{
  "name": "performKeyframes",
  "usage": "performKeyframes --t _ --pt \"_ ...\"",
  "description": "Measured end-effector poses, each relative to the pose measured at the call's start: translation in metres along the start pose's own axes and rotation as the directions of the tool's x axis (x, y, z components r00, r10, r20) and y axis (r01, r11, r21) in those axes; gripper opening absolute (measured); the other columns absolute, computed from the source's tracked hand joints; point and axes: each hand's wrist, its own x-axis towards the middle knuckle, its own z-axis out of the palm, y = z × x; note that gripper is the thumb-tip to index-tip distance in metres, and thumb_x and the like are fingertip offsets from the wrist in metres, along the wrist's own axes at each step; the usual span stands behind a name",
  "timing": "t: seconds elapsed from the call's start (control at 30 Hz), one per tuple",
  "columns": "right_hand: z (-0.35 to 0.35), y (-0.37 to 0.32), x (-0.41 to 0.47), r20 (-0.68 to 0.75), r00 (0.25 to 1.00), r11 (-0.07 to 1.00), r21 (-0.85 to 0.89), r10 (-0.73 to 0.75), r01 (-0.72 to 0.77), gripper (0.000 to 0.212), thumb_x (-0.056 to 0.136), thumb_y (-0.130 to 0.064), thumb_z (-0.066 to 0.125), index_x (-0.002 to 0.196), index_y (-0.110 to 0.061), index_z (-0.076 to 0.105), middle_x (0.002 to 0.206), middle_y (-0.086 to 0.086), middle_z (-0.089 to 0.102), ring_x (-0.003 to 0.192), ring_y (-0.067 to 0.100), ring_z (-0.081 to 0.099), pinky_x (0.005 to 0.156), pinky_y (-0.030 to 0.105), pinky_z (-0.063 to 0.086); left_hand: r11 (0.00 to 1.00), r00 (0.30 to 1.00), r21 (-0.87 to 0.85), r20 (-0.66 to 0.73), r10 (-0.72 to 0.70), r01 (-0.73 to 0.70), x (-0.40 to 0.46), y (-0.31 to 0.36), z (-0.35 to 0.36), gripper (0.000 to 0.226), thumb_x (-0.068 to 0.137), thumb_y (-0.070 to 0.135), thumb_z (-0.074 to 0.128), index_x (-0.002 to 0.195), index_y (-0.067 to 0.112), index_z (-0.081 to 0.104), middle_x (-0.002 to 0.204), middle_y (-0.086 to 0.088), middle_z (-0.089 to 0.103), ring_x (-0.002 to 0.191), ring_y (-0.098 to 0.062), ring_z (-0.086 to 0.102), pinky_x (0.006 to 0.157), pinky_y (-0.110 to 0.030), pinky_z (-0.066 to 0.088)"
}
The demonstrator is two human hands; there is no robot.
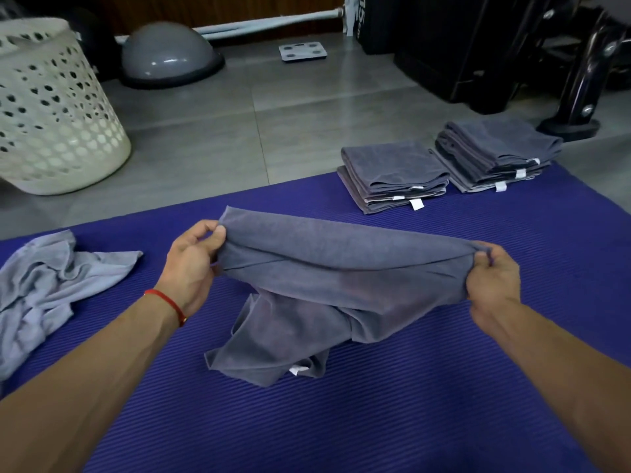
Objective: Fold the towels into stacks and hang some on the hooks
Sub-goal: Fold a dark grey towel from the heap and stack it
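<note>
Grey towel (324,268) | left hand (191,268) fingers pinch one corner | right hand (491,278) fingers pinch the other

Your forearms run off the bottom edge, so you see neither elbow. Most fingers (485,259) of your right hand (493,285) are tucked behind the grey towel (307,285). The crumpled pale towel (37,295) and the perforated basket (51,110) are both cut by the left edge. The labels on the two folded stacks (392,175) are too small to read, and the dark equipment (512,46) at top right is cropped.
</note>
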Motion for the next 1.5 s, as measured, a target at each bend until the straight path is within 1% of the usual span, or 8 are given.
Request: performKeyframes --t 0.3,0.5,0.67,0.77,0.9,1.07,1.37,1.5 --pt "-0.008 -0.007 0.007 0.218 0.934 0.887 -0.312 -0.282 0.341 0.030 0.109 -0.032 0.041 0.102 -0.012 0.063 0.087 0.000 0.062 0.085 0.024 0.059 0.065 0.030 0.042 0.985 0.989 0.170 -0.133 0.057 -0.033 0.002 -0.013 -0.017 0.018 0.106 0.028 0.052 0.091 0.027 0.063 0.081 0.002 0.071 0.075 -0.016 0.063 0.061 -0.031 0.049" --pt "-0.028 0.002 -0.007 0.152 0.909 0.840 -0.348 -0.388 0.417 0.028 0.110 -0.035 0.035 0.101 -0.015 0.053 0.081 -0.002 0.058 0.070 0.011 0.054 0.060 0.030 0.041 0.671 0.951 0.711 -0.012 0.309 -0.209 0.004 -0.001 -0.002 0.017 0.107 0.037 0.041 0.105 0.025 0.054 0.084 0.003 0.063 0.078 -0.007 0.058 0.063 -0.019 0.041" --pt "-0.063 0.025 0.004 0.140 0.989 0.997 0.059 0.045 -0.054 0.033 0.111 -0.025 0.040 0.109 0.001 0.060 0.100 0.012 0.067 0.085 0.023 0.064 0.080 0.048 0.057 0.526 0.920 0.768 0.211 0.332 -0.366 0.038 0.027 0.057 0.017 0.107 0.033 0.043 0.110 0.022 0.056 0.080 -0.004 0.062 0.073 -0.019 0.056 0.069 -0.028 0.038" --pt "-0.094 0.044 0.002 0.359 0.896 0.873 0.308 0.262 -0.378 0.023 0.108 -0.009 0.044 0.108 -0.001 0.065 0.099 0.013 0.074 0.080 0.019 0.074 0.066 0.033 0.062 0.323 0.911 0.852 0.389 0.137 -0.412 0.084 0.029 0.113 0.013 0.106 0.028 0.043 0.111 0.021 0.053 0.100 -0.014 0.064 0.096 -0.038 0.060 0.080 -0.040 0.043" --pt "-0.132 0.075 0.004 0.347 0.902 0.901 0.253 0.255 -0.352 0.025 0.106 -0.002 0.045 0.113 -0.003 0.069 0.109 0.016 0.075 0.089 0.023 0.075 0.069 0.031 0.062 0.084 0.853 0.850 0.522 0.007 -0.521 0.121 0.026 0.211 0.010 0.104 0.026 0.045 0.107 0.022 0.054 0.113 -0.026 0.066 0.103 -0.045 0.062 0.087 -0.046 0.049" --pt "-0.186 0.091 0.038 -0.193 0.966 0.983 0.097 0.172 -0.156 0.030 0.102 -0.003 0.053 0.114 -0.025 0.070 0.097 0.003 0.078 0.093 0.025 0.074 0.079 0.044 0.062 0.164 0.815 0.799 0.573 0.084 -0.579 0.128 0.040 0.364 0.015 0.102 0.017 0.045 0.101 0.014 0.060 0.101 -0.029 0.069 0.099 -0.043 0.067 0.084 -0.046 0.052" --pt "-0.300 0.064 0.136 -0.741 0.666 0.990 0.141 0.086 0.029 0.045 0.083 -0.026 0.053 0.127 -0.019 0.063 0.089 -0.009 0.065 0.082 0.014 0.059 0.076 0.039 0.060 0.796 0.687 0.373 0.723 0.073 -0.477 0.094 0.066 0.594 0.055 0.097 0.003 0.050 0.147 0.021 0.038 0.101 -0.003 0.060 0.089 -0.021 0.062 0.072 -0.030 0.056" --pt "-0.279 0.092 0.126 -0.574 0.806 0.988 0.033 0.144 -0.154 0.066 0.085 -0.043 0.060 0.145 -0.023 0.041 0.123 0.007 0.065 0.097 0.021 0.055 0.086 0.042 0.054 0.493 0.519 0.495 0.849 -0.100 -0.716 0.059 0.013 0.548 0.049 0.093 0.012 0.058 0.141 0.018 0.047 0.133 -0.008 0.059 0.122 -0.027 0.057 0.095 -0.032 0.047"
